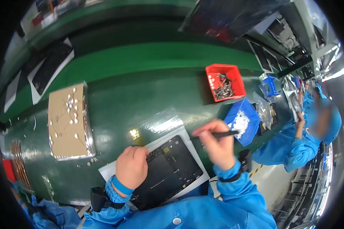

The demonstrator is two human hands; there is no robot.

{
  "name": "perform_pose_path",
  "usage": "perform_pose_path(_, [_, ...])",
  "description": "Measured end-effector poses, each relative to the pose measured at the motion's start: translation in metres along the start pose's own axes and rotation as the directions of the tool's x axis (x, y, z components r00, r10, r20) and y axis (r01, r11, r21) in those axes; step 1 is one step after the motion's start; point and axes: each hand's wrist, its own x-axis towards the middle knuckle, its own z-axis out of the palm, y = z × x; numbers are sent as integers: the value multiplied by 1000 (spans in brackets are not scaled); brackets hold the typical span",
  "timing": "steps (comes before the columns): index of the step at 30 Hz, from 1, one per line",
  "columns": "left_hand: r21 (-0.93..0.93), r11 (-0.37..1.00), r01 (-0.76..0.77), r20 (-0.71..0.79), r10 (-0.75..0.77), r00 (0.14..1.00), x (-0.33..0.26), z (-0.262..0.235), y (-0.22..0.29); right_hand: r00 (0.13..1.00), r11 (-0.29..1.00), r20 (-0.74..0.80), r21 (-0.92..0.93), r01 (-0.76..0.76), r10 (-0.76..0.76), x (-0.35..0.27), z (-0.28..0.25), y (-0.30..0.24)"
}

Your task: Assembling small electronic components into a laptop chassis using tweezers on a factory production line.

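Note:
A black tablet-like device [172,168] with its inner side showing lies on a white sheet [186,133] in front of me. My left hand [131,166] rests at its upper left edge, fingers curled in and pressed together; whatever they hold is hidden. Held over the right side of the sheet, my right hand [219,147] grips a slim black pen-shaped tool [226,134], which points right toward a blue bin [233,116] of small white parts. The thumb and forefinger of that hand reach out to the left, above the device's upper right corner.
A red bin [239,82] of small metal parts stands behind the blue one. At left sits a cardboard-topped stack [65,133] with small white-ended pieces on it. Bagged parts [264,110] lie at right, where another person [294,141] in blue works. A dark screen [229,19] hangs overhead.

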Motion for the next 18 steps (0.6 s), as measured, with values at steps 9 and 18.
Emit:
perform_pose_path(9, [49, 995, -88, 48, 86, 995, 19, 7, 22, 998, 363, 55, -930, 54, -8, 120, -101, 8])
perform_pose_path(18, [107, 994, 8, -26, -5, 1000, 4, -9, 16, 959, 215, 153, -971, 102, 238, 156, -97, 33])
